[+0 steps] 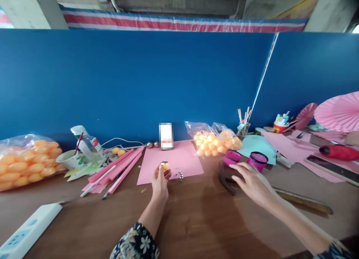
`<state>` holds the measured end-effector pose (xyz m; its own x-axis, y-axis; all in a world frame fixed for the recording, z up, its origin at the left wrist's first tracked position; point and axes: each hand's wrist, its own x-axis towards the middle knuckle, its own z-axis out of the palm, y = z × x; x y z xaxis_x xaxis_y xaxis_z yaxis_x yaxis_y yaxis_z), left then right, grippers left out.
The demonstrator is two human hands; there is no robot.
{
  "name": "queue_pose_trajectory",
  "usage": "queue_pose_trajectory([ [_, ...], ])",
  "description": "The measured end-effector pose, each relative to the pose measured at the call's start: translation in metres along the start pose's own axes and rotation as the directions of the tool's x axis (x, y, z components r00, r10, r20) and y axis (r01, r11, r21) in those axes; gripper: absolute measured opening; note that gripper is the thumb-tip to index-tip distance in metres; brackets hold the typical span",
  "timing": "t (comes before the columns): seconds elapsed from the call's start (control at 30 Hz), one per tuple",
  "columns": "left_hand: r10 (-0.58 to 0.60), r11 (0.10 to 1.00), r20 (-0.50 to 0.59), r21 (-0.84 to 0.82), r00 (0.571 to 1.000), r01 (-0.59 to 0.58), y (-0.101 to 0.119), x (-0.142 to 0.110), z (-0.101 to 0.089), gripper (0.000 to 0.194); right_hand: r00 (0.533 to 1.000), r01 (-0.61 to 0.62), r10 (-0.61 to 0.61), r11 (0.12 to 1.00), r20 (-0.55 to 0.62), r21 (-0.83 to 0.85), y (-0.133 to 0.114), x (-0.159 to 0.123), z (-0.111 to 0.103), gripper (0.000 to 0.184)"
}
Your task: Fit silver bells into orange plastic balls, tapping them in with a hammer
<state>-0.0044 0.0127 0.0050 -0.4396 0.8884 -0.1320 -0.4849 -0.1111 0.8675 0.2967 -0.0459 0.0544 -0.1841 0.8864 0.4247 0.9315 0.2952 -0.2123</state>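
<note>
My left hand point(160, 182) is closed around a small orange ball point(165, 165) with a dark mark on top, held upright over the near edge of a pink paper sheet point(171, 160). My right hand point(251, 182) reaches forward with fingers spread, palm down, over a dark curved object point(226, 180) on the brown table. It holds nothing. Just beyond its fingertips stand two small magenta pots point(232, 157) point(257, 160). A few small beads point(181, 175) lie on the pink sheet beside my left hand.
A clear bag of orange balls point(217, 140) lies behind the pink sheet; another bag point(25, 162) sits far left. Pink paper strips point(117, 169), a cup and bottle point(86, 143), a white power strip point(26, 229), pink fans point(338, 111) and a red tool point(339, 152) surround the work area.
</note>
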Motion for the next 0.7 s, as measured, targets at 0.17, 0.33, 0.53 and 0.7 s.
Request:
queue_pose_trajectory([
  [0.17, 0.016, 0.999, 0.035, 0.047, 0.999, -0.018, -0.003, -0.001, -0.001, 0.030, 0.978, 0.182, -0.204, 0.938, 0.043, 0.296, -0.093, 0.028, 0.019, 0.025],
  [0.33, 0.034, 0.996, 0.065, 0.076, 0.997, -0.039, -0.002, -0.001, -0.002, 0.030, 0.967, 0.067, -0.141, 0.944, 0.211, 0.324, -0.136, 0.077, 0.081, 0.021],
  [0.53, 0.029, 0.996, 0.067, 0.081, 0.997, -0.034, -0.007, 0.001, -0.002, 0.031, 0.953, 0.007, -0.098, 0.953, 0.288, 0.302, -0.139, 0.116, 0.111, 0.017],
  [0.7, 0.019, 0.997, 0.046, 0.081, 0.999, -0.022, -0.009, 0.003, -0.001, 0.029, 0.946, -0.037, -0.079, 0.938, 0.315, 0.346, -0.138, 0.118, 0.120, 0.011],
])
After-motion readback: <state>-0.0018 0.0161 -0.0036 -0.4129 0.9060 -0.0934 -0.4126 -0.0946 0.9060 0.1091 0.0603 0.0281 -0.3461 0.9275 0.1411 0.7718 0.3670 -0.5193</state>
